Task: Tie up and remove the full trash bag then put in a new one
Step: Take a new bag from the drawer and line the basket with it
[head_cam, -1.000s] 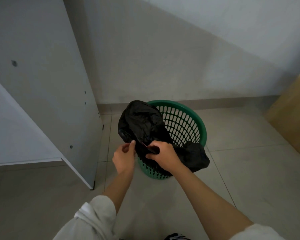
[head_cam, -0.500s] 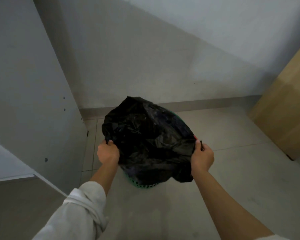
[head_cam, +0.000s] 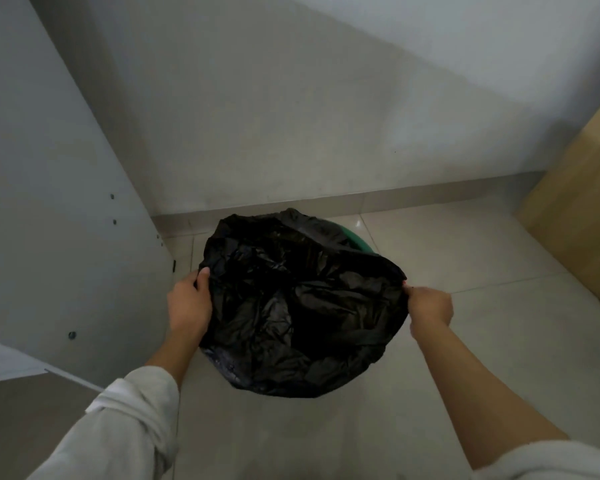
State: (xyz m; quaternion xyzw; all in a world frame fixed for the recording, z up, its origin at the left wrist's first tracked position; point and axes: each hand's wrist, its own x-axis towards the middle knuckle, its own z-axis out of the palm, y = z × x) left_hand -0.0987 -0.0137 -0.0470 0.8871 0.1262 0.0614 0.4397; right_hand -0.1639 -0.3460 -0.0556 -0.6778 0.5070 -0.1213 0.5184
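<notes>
Gripping crumpled black plastic trash bag [head_cam: 302, 306] with left hand [head_cam: 187, 306], pinching opposite edge with right hand [head_cam: 430, 306], over round green plastic basket [head_cam: 359, 242].

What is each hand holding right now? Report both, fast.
Left hand: closed, gripping the black trash bag at its left edge.
Right hand: closed, pinching the bag's right edge.

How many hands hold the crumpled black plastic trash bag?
2. The left hand grips the left edge of the crumpled black plastic trash bag; the right hand pinches its right edge. None seems hidden.
</notes>
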